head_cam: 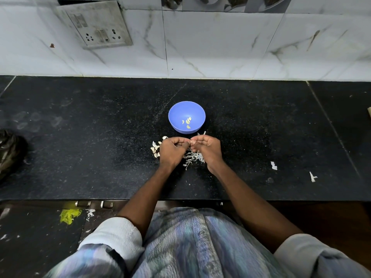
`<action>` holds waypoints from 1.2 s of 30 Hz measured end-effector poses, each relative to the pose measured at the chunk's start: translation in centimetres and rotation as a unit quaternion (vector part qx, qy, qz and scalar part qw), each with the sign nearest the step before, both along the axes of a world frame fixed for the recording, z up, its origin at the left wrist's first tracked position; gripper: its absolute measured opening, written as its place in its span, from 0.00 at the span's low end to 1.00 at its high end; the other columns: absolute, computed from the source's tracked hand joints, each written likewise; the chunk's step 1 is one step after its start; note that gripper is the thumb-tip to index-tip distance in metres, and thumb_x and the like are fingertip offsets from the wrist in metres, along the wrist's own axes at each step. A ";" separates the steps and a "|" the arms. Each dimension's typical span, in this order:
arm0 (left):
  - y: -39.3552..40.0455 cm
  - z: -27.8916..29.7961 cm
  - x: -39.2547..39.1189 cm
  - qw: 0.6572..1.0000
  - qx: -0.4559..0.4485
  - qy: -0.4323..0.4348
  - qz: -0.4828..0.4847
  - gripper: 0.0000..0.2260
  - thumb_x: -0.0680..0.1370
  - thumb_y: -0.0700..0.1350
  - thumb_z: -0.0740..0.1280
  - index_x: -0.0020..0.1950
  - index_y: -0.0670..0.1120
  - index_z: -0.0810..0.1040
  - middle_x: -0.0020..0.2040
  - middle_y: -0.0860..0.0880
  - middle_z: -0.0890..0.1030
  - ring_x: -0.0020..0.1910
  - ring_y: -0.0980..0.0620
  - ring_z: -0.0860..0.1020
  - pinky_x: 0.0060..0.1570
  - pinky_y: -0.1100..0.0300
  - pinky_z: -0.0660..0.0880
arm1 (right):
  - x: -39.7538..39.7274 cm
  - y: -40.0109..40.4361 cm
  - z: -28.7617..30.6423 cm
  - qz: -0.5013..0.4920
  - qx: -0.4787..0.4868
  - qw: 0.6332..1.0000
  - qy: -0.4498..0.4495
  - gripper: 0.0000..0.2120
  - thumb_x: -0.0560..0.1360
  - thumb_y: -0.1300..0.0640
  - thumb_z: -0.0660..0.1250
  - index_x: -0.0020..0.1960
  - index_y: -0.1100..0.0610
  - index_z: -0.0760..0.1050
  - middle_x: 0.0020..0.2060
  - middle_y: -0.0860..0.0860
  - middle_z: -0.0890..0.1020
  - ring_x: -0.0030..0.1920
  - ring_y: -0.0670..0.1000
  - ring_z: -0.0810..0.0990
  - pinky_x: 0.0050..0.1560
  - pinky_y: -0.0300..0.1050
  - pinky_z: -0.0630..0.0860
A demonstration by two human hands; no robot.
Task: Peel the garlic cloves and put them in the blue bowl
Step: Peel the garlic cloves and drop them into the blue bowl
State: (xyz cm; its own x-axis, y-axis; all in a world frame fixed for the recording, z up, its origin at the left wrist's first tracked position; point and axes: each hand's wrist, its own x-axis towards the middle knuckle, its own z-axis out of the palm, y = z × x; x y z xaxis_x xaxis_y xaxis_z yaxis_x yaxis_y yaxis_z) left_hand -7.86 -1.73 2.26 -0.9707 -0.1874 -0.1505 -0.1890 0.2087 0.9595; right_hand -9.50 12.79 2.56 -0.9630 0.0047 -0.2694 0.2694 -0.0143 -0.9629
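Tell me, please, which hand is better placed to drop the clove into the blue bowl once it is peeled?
Probably the right hand: it lies just below the blue bowl and its fingers pinch the clove. The left hand sits farther to the side, next to the unpeeled cloves.

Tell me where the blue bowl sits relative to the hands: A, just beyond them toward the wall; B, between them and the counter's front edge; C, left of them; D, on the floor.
A: the blue bowl stands on the black counter just past the left hand and right hand, on the wall side.
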 end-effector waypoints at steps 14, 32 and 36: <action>-0.1 -0.6 0.5 0.995 0.095 -0.031 0.025 0.05 0.80 0.39 0.72 0.50 0.43 0.88 0.39 0.45 0.88 0.35 0.54 0.80 0.39 0.59 0.80 | -0.1 0.2 -0.1 0.020 -0.097 0.992 -0.080 0.06 0.81 0.68 0.67 0.53 0.64 0.83 0.44 0.59 0.87 0.42 0.51 0.85 0.49 0.42 0.83; -0.7 -0.7 0.3 0.997 0.082 -0.002 0.014 0.03 0.80 0.40 0.74 0.51 0.43 0.88 0.43 0.47 0.89 0.39 0.52 0.84 0.47 0.55 0.83 | -0.3 -0.6 0.3 -0.010 -0.130 0.983 -0.131 0.03 0.79 0.67 0.68 0.49 0.64 0.81 0.36 0.55 0.84 0.35 0.48 0.82 0.41 0.40 0.80; -0.7 -0.2 0.3 0.999 -0.016 0.046 -0.006 0.04 0.80 0.38 0.73 0.50 0.43 0.89 0.43 0.51 0.89 0.41 0.53 0.86 0.47 0.57 0.84 | -0.5 -0.6 0.3 -0.013 -0.153 0.976 -0.154 0.03 0.80 0.68 0.67 0.50 0.65 0.80 0.35 0.55 0.83 0.35 0.49 0.80 0.40 0.40 0.78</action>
State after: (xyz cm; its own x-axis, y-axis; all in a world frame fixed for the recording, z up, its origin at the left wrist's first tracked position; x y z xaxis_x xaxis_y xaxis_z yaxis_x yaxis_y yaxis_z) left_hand -7.59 -2.41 2.04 -0.9824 -0.1784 -0.0553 -0.0982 0.2415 0.9654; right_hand -10.01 12.21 2.86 -0.8371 -0.0976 -0.5382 0.5405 -0.2992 -0.7864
